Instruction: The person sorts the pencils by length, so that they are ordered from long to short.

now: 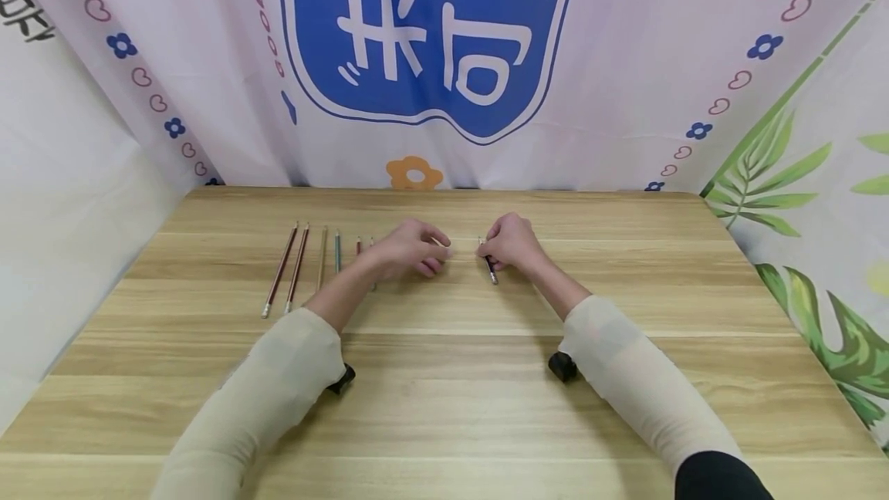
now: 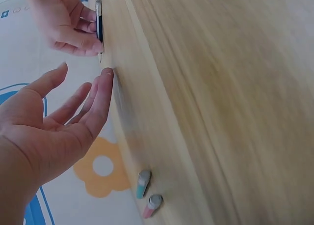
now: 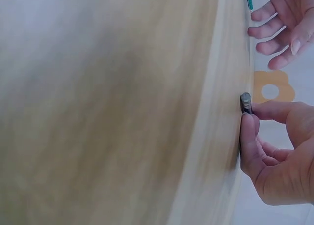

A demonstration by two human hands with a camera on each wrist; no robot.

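Observation:
My right hand [image 1: 512,241] pinches a short dark pencil [image 1: 492,272] between thumb and fingers, right of the table's middle. The pencil's metal-banded end [image 3: 246,102] points toward me, low at the wood. To its left, my left hand [image 1: 413,248] hovers with fingers loosely bent and apart, holding nothing. Beneath and beside the left forearm runs a row of pencils: two long dark red ones [image 1: 280,270], a yellow one [image 1: 322,253], a teal one [image 1: 338,251], then a shorter red one [image 1: 358,245] and a small teal one [image 1: 373,285], partly covered by the left hand.
The wooden table [image 1: 444,407] reaches back to a printed curtain [image 1: 222,83] with a blue emblem. Cream sleeves [image 1: 278,369] cover both forearms. Black devices [image 1: 562,366] sit under the wrists. A leaf-patterned cloth [image 1: 819,253] hangs on the right.

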